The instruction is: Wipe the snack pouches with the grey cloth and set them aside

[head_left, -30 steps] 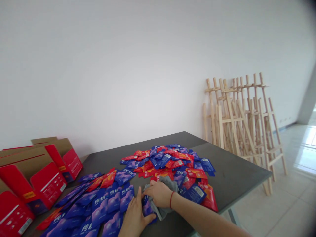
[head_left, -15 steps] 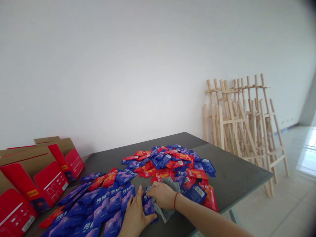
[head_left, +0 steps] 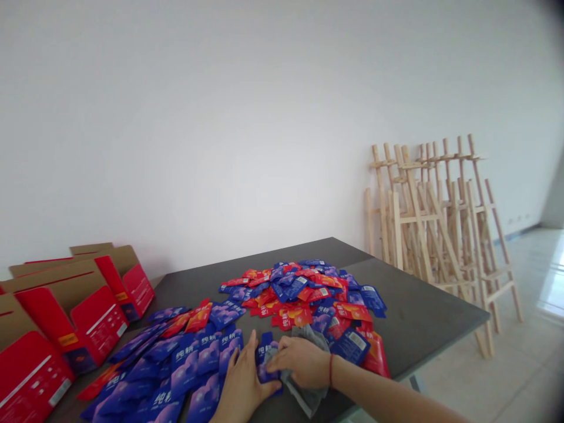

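Observation:
A blue sachet [head_left: 265, 346] with white lettering lies flat on the dark table between my hands. My left hand [head_left: 243, 385] rests at its left side, fingers stretched and thumb spread along its lower edge. In my right hand [head_left: 304, 359] is a bunched grey cloth [head_left: 311, 396], pressed against the sachet's right part and the table. The fingers curl over the cloth, and a thin red band circles that wrist. Left of my left hand, blue sachets [head_left: 185, 367] lie overlapping in rows, with a few red sachets [head_left: 199, 316] among them.
A mixed heap of red and blue sachets [head_left: 295, 288] covers the middle of the dark table [head_left: 414, 311]. Open red cardboard boxes [head_left: 99, 323] stand along the left. Wooden easels [head_left: 423, 235] lean at the white wall beyond the table's right edge.
My right hand and the cloth have shifted slightly right and down, baring more of the blue sachet's upper part. My left hand stays in place. The view has tilted slightly.

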`<state>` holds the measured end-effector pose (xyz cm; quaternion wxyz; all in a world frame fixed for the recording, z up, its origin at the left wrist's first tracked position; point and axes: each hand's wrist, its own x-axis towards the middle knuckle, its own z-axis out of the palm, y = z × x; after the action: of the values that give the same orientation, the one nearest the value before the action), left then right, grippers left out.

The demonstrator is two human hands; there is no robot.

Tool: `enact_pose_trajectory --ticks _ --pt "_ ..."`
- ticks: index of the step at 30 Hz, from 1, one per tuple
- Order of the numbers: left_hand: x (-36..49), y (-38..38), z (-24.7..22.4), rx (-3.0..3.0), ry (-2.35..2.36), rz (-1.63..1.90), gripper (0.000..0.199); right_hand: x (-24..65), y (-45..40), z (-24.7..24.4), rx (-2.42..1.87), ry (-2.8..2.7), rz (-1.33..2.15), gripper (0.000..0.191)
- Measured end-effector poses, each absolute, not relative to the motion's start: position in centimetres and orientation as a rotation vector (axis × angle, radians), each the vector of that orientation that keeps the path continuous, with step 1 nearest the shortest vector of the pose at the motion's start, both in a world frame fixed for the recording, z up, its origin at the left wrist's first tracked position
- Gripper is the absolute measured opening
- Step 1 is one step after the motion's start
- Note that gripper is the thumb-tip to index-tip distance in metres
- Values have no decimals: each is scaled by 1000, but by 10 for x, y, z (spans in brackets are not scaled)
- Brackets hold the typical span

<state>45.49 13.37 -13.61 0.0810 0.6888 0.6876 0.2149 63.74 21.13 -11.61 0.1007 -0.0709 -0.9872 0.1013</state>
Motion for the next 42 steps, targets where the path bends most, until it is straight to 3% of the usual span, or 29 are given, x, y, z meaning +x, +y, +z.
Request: enact_pose_trajectory --ticks 13,21,31,37,42 --pt "436 130 -152 2145 1949 653 94 623 222 -126 -606 -2813 163 44" --pt "435 131 -152 2145 1969 602 96 629 206 -122 -324 -2852 69 42" --pt "438 128 -149 2152 2009 572 96 631 201 -133 -55 -2848 250 48" --pt "442 128 -142 2128 2010 588 98 653 204 -123 -293 -2815 305 56" --pt "443 127 -145 2133 1970 656 100 636 203 -119 -556 -2796 163 47"
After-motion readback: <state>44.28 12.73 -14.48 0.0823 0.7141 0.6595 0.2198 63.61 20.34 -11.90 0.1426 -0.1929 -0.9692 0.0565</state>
